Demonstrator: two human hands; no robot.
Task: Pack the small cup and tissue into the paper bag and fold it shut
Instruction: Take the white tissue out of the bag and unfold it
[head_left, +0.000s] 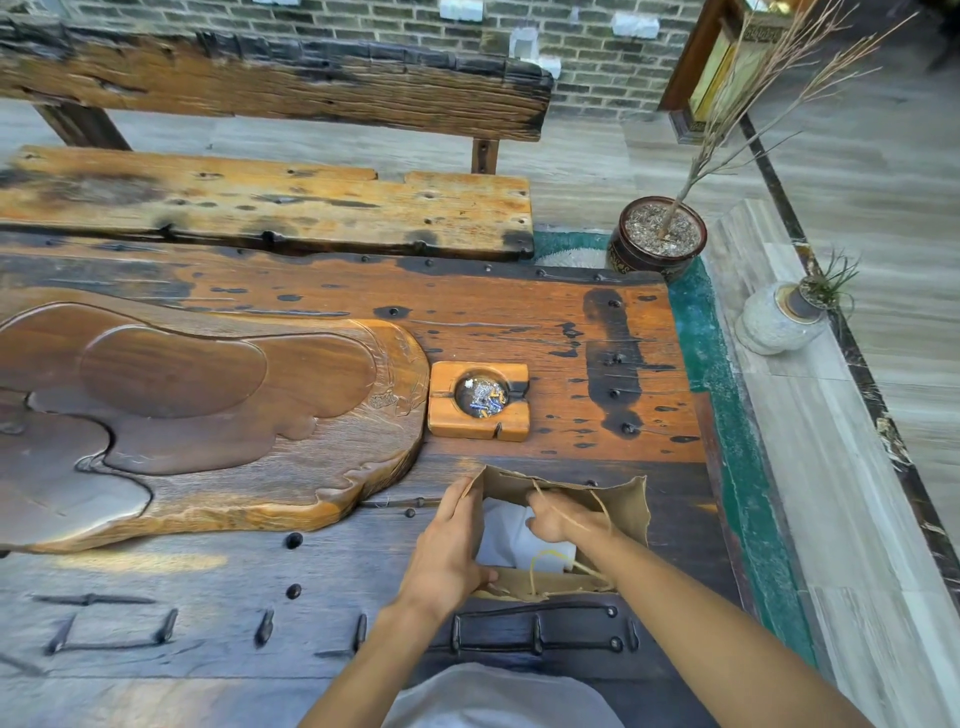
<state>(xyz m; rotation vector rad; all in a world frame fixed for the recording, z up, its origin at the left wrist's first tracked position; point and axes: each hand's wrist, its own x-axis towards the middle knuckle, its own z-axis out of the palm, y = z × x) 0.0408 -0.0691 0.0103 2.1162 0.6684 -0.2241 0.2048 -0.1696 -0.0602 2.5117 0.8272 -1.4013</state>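
The paper bag (621, 501) stands open on the wooden surface (545, 322), near its edge. The left hand (449, 553) holds the bag's left side, its grip closed on the wall, thumb at the near rim and fingers along the outside. The right hand (558, 517) is inside the mouth, its grip closed around the white tissue (506, 538), which lies in the bag. A string handle (550, 556) loops over the near rim. I cannot see the cup. Behind the bag sits a wooden ashtray (480, 400) with scraps in its bowl, beside a carved tray (208, 415).
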